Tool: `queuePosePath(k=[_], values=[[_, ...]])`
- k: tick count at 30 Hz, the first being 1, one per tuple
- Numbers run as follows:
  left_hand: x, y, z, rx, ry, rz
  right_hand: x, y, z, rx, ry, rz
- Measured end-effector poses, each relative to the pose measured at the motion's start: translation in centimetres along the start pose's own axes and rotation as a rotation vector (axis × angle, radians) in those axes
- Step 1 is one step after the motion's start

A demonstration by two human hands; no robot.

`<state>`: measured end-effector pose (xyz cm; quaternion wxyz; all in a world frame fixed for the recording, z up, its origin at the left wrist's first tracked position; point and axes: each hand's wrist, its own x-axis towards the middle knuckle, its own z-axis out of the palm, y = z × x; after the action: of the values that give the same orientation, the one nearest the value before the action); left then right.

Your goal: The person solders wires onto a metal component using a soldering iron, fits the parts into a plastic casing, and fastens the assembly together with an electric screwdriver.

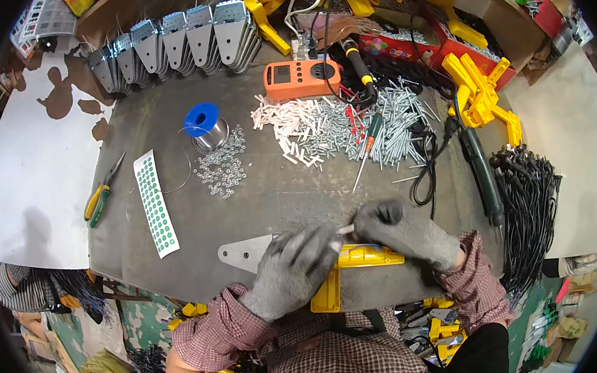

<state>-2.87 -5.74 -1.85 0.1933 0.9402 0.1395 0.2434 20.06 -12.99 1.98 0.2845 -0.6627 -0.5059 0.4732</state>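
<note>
Yellow L-shaped part (370, 257) lies at tabletop's (193, 276) front edge. Right hand (403, 231): fingers narrowed on small pale piece (345, 229). Left hand (297, 265): over grey plate (240, 254); grip cannot be told.

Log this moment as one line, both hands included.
left gloved hand: over grey metal plate; right gloved hand: small white piece at fingertips; yellow casing: near both hands; screwdriver: among screws

A hollow yellow plastic handle shell (370, 257), roughly L-shaped, lies by the middle of the table's (131, 266) near edge. Left of it, a flat grey metal plate (239, 254) shows a rounded, two-holed end. A whitish stub (345, 229) is pinched beyond the shell.
</note>
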Motion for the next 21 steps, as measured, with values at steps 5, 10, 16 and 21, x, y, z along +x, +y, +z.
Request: queuePosePath(k=[5, 10, 16, 21], values=[[-0.3, 2.1, -1.0, 0.098, -0.070, -0.022, 1.9, 1.7, 1.4, -0.298, 0.296, -0.196], [1.6, 1.0, -0.8, -0.065, -0.056, -0.134, 2.2, 2.3, 0.9, -0.236, 0.242, -0.158], [2.7, 1.3, -0.5, 0.038, -0.106, -0.095, 2.4, 2.5, 0.8, -0.268, 0.269, -0.193], [1.8, 1.8, -1.3, 0.108, -0.287, 0.034, 2.4, 3.0, -1.4, -0.265, 0.214, -0.168]])
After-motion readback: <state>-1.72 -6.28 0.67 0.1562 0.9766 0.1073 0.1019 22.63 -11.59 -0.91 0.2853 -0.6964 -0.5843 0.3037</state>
